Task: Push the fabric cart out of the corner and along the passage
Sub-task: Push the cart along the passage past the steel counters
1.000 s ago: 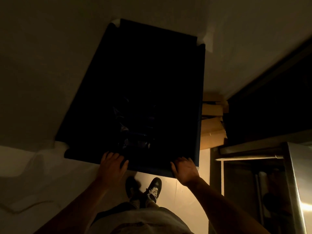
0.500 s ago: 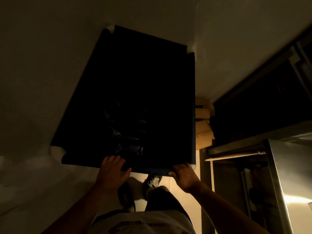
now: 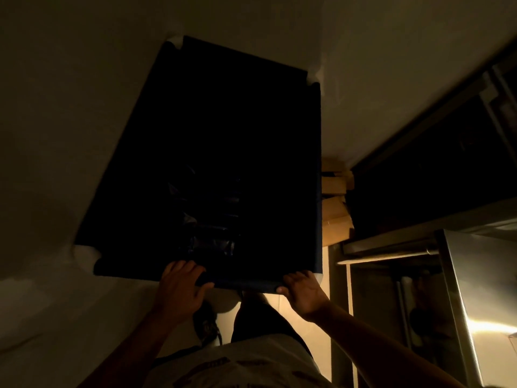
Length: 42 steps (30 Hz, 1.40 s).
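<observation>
Rolling fwd now, fabric cart (image 3: 223, 152) edging off the wall w/ left hand (image 3: 181, 287) & right hand (image 3: 303, 289) each in a closed grip on its near rim.

place: back-room storage | stainless unit (image 3: 475, 289), stacked cardboard (image 3: 334, 219)

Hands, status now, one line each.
Left hand: closed on the near rim of the fabric cart.
Right hand: closed on the same rim, near its right corner.

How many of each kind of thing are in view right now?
Fabric cart: 1
Hands on its near rim: 2, left hand, right hand
Cardboard stack beside the cart: 1, pieces uncountable
Steel cabinet: 1
Total: 5
</observation>
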Tool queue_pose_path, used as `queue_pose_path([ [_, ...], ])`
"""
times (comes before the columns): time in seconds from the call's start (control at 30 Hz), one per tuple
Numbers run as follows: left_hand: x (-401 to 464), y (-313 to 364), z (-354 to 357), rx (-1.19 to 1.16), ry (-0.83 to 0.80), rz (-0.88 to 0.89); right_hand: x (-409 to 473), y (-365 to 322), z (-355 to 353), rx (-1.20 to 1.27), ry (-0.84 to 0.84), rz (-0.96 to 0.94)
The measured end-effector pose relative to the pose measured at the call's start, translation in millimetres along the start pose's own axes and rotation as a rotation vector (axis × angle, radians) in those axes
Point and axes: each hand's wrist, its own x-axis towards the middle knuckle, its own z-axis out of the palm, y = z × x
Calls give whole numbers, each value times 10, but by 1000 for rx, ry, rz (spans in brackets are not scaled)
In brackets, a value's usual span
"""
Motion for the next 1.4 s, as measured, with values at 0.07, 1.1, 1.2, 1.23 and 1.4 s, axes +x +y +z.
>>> queue_pose_path([
  [0.07,-6,3,0,4,-7,1,5,14,19,10,21,-19],
  [1.1,48,54,-110,9,-64,-48,27,29,82,-71,76,-77],
  [1.2,56,82,-124,-7,-85,-49,32,44,81,-61,88,-83],
  [1.23,53,75,-125,-8,-76,-45,30,44,92,-57,86,-85],
  [1.4,46,72,-113,10,-70,-28,43,84,128,-70,83,-101],
])
